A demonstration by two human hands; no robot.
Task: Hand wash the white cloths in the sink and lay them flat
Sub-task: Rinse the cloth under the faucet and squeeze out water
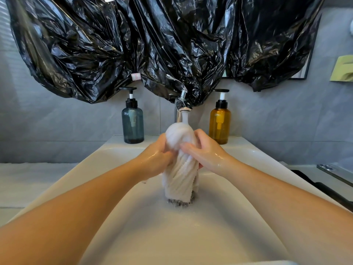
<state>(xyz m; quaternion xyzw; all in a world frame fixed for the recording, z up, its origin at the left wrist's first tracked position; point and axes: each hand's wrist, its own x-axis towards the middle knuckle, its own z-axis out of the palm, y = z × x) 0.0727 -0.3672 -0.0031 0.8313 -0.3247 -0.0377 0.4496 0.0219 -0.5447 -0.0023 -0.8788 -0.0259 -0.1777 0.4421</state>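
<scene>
Left of the chrome tap [182, 104], the smoky blue-grey plastic pump bottle [132, 125] stands on the back ledge of the white ceramic sink [99, 155], clear of your work. Below the tap and just to its left, your wet left hand [158, 157] has its fingers curled into the side of the white ribbed cloth [180, 175] at about mid-height, gripping it. The cloth stands directly beneath the tap as 1 upright twisted rope. Its rounded top sits in the running water and its lower end is down at the drain, though you cannot tell whether it rests there. Just right of that line, your right hand [202, 153] wraps its fingers across the front of the twist, holding it too. Right of the tap, the amber plastic pump bottle [219, 125] stands on the same ledge. Expect the cloth to be soft and limp, heavier than it looks because it is soaked, and probably slick against wet skin. It is not fragile, so you can squeeze hard. Keep your 2 grips spaced along the twist for wringing. To lay it flat, you will likely do best taking 2 adjacent corners, since a mid-body hold would let it sag and bunch.
</scene>
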